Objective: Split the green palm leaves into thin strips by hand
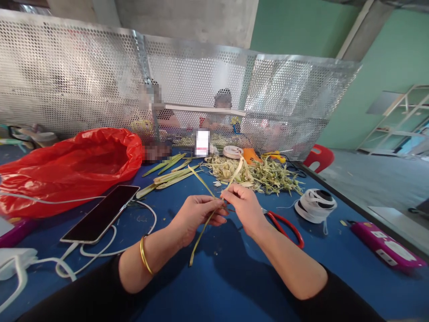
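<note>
Close together over the middle of the blue table, both hands pinch narrow green plant strips (pixel 202 233) that cross at the fingertips. My left hand (pixel 204 210) is closed on the strips, one end hanging down toward me and another pointing up and left. My right hand (pixel 241 203) is closed around a pale strip (pixel 235 174) that rises from its fingertips. The exact crossing point is partly hidden by the fingers. Beyond the hands lie long green leaf pieces (pixel 177 177) and a heap of shredded plant pieces (pixel 273 174).
On the blue table (pixel 181 290), a red plastic bag (pixel 67 170), a phone (pixel 102 214) and white cables lie left. Red-handled scissors (pixel 286 228), a white tape roll (pixel 315 205) and a purple case (pixel 387 245) are right. A perforated metal screen (pixel 197 76) stands behind, with people beyond.
</note>
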`<state>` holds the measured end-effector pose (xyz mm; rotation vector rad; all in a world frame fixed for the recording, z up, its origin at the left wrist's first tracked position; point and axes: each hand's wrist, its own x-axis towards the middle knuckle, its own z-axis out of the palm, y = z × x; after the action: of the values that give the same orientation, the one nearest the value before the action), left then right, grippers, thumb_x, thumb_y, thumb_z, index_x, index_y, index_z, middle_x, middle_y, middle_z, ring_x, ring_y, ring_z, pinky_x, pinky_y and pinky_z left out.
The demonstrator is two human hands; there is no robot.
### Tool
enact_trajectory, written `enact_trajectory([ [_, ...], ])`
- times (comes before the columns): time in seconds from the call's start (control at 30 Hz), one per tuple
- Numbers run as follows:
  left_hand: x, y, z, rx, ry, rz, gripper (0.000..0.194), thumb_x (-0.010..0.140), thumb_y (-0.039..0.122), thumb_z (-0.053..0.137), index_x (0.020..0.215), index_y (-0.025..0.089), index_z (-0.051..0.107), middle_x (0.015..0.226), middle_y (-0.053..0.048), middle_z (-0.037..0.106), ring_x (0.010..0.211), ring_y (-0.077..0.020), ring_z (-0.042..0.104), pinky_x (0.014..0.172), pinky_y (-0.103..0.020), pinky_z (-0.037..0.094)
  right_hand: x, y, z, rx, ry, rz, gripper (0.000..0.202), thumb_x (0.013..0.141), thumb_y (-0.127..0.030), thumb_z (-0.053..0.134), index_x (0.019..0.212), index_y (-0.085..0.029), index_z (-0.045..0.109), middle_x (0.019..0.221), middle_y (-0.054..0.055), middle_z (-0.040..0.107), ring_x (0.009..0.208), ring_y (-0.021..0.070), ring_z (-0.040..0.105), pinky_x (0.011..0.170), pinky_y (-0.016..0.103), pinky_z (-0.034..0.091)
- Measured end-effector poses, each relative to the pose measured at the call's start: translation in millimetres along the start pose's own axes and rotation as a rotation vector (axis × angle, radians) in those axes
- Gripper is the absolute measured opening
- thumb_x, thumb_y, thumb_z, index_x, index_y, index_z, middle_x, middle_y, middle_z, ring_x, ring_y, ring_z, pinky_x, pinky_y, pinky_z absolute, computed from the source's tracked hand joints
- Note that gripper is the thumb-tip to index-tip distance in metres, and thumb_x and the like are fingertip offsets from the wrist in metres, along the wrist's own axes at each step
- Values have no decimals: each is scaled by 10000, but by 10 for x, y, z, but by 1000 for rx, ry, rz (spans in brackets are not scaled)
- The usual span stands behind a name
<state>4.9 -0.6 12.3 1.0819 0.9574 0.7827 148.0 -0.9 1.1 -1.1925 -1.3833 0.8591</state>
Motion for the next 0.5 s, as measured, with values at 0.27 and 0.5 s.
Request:
enact_trajectory([
  [0.27, -1, -19, 38, 19, 16, 43, 231, 672, 331, 716, 753, 115, 705, 712, -92, 711, 592, -148, 649, 641, -264, 513, -20, 42, 8, -101, 145, -92, 215, 754, -308, 554, 578, -191, 510, 533, -46, 413, 542, 118, 373, 527, 246, 313],
  [0.5, -10, -9, 2, -35, 16, 37, 249, 741, 351, 661, 794, 111, 696, 742, -104, 720, 625, -153, 661, 665, -265, 517, 54, 48, -57, -111, 63, -82, 223, 807, -329, 516, 655, -178, 579, 639, -1, 561, 640, 148, 502, 617, 262, 394],
])
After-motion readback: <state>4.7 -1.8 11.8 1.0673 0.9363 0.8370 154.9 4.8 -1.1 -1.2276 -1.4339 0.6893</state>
